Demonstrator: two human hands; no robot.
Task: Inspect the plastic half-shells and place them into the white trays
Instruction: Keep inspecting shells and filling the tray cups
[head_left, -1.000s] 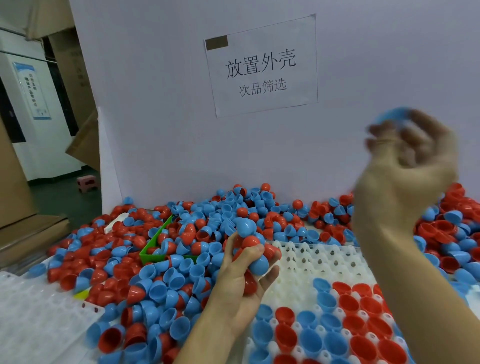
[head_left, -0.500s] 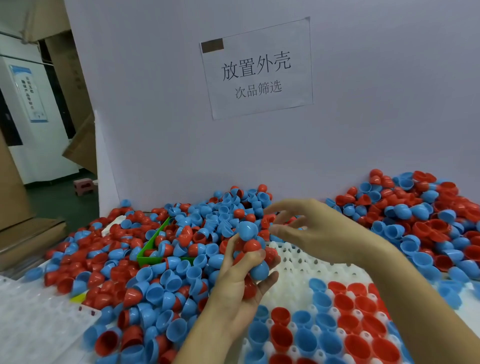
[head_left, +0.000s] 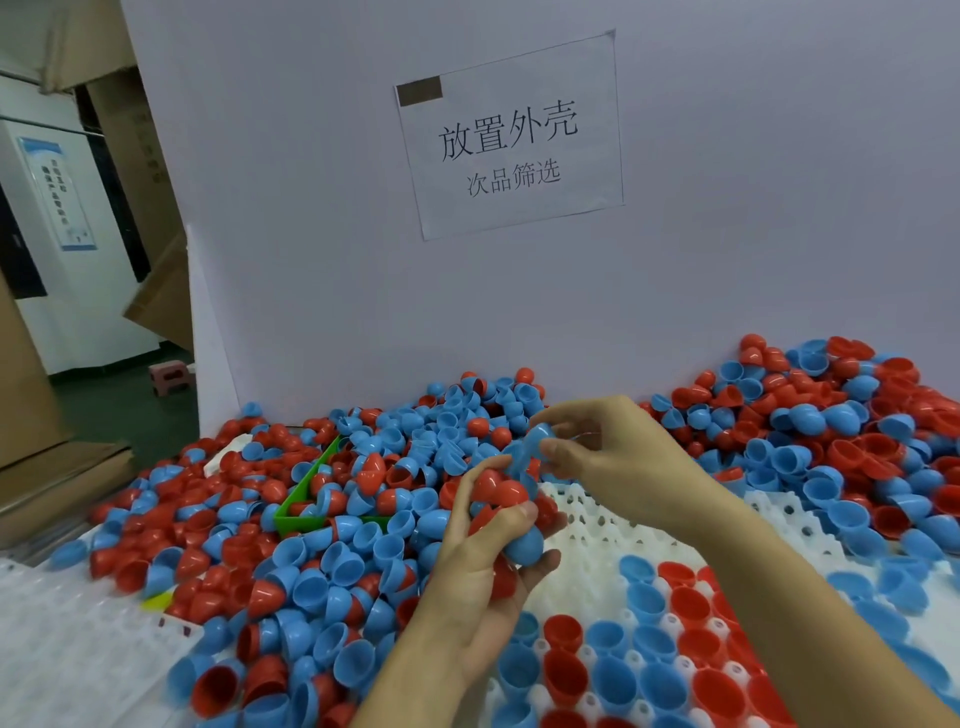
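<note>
Behind your fingers, loose shells heaped the worktop. Your left hand gripped several; your right hand pinched a blue shell. Below them, the white tray was roughly half filled, most left.

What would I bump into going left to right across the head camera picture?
Empty white tray → green bin → left hand holding shells → right hand pinching a blue shell → right-side shell pile.

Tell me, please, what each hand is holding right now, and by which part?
The left hand cups a cluster of red and blue half-shells in its curled fingers. The right hand pinches one blue half-shell at its rim, between thumb and fingertips.
</note>
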